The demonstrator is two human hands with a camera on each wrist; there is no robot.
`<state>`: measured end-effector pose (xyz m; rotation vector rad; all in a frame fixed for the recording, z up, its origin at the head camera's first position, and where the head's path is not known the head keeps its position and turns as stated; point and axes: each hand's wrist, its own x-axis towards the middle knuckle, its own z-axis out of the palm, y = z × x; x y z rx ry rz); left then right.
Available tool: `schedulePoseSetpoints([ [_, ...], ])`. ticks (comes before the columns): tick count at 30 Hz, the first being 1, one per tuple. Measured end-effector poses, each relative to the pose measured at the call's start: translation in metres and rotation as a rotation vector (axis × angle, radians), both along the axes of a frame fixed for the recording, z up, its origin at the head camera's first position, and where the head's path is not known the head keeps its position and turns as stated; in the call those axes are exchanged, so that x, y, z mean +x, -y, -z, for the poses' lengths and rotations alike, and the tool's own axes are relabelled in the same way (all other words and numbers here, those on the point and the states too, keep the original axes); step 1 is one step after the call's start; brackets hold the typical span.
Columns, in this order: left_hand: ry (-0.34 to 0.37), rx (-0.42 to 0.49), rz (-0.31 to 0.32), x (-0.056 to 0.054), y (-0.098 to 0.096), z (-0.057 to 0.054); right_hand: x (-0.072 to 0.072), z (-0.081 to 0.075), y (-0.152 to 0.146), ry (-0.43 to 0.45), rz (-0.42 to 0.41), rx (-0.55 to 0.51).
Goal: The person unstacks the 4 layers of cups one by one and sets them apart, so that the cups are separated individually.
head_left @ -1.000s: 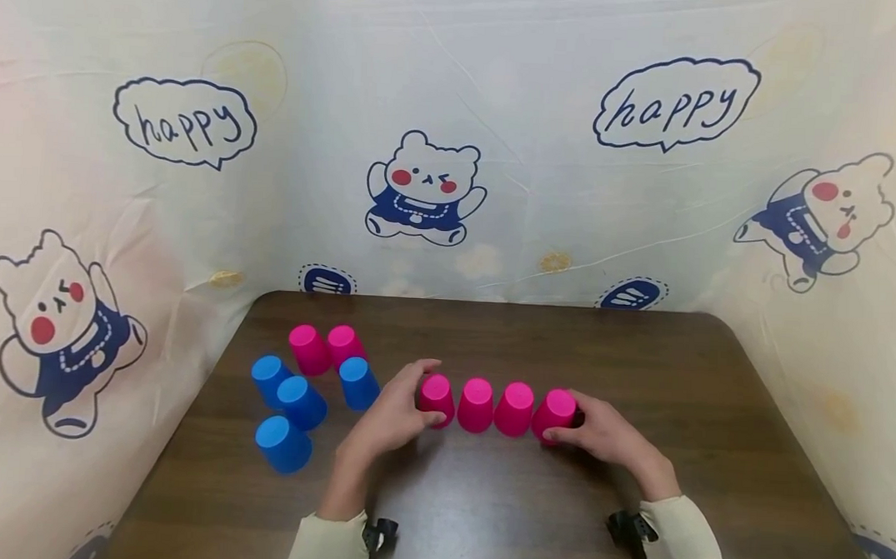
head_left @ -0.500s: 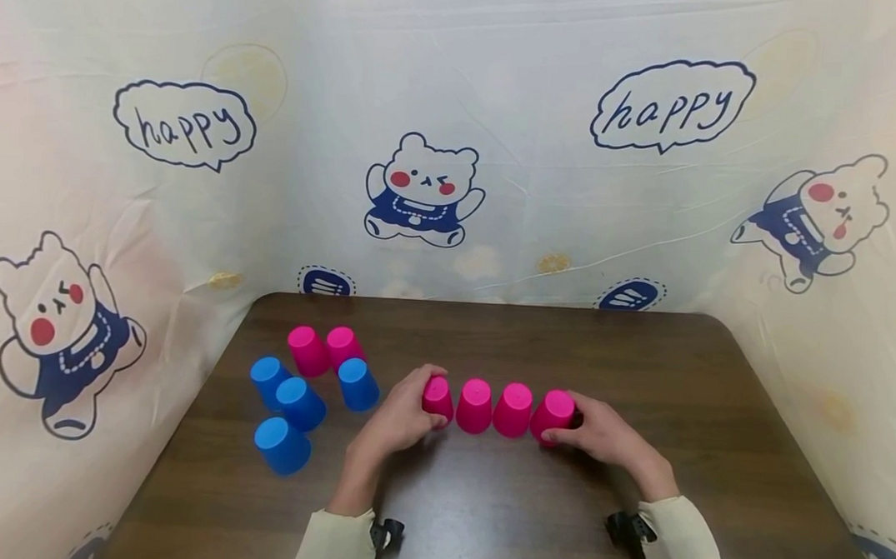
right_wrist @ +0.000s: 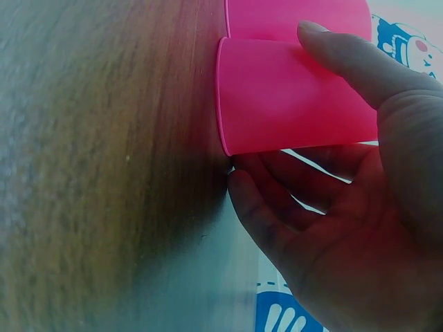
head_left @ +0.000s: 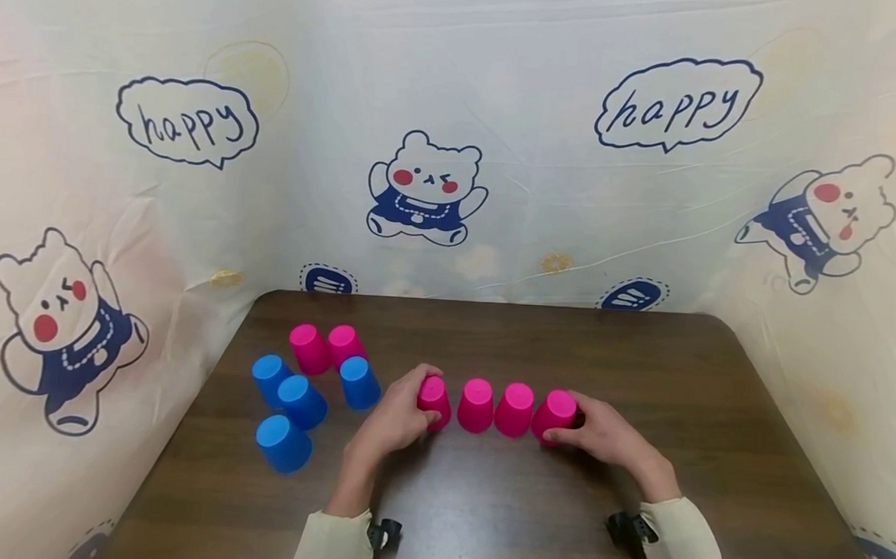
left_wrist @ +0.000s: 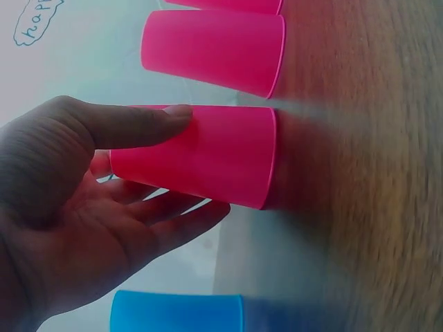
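Several pink cups stand upside down in a row across the table. My left hand [head_left: 397, 415] holds the leftmost pink cup [head_left: 437, 396], thumb on the near side and fingers behind it. In the left wrist view the thumb lies along the wall of this cup [left_wrist: 221, 152]. At the other end, my right hand [head_left: 610, 432] grips the rightmost pink cup [head_left: 555, 411] between thumb and fingers. Its rim [right_wrist: 220, 97] is right at the tabletop in the right wrist view. Two more pink cups, one left [head_left: 476, 407] and one right [head_left: 514, 411], stand between the hands.
Left of the row, several upturned blue cups [head_left: 283, 445] stand grouped on the brown table [head_left: 483, 514]. Behind them are two pink cups, one [head_left: 310, 350] beside the other [head_left: 347, 346]. A printed cloth [head_left: 527, 191] hangs around the table's back and sides.
My left hand first shifts a little right, then slightly back left with its cup, so the gap to the neighbouring cup is wider. The right hand stays in place on its cup.
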<state>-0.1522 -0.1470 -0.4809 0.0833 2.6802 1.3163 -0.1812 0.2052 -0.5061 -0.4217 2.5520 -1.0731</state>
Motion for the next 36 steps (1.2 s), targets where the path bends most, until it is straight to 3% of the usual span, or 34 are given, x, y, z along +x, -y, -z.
schedulePoseSetpoints([
  [10,0.024,-0.029,-0.076,0.013,0.01,-0.015,-0.001,0.002,0.0,-0.035,-0.003,0.017],
  [19,0.047,-0.043,-0.123,0.028,0.022,-0.019,0.0,0.001,0.001,-0.026,-0.001,0.016],
  [29,0.058,-0.055,-0.176,0.048,0.043,-0.03,0.001,0.002,0.001,-0.024,0.008,0.019],
  [36,0.053,-0.082,-0.206,0.055,0.064,-0.03,0.001,0.002,0.0,-0.016,0.017,0.02],
])
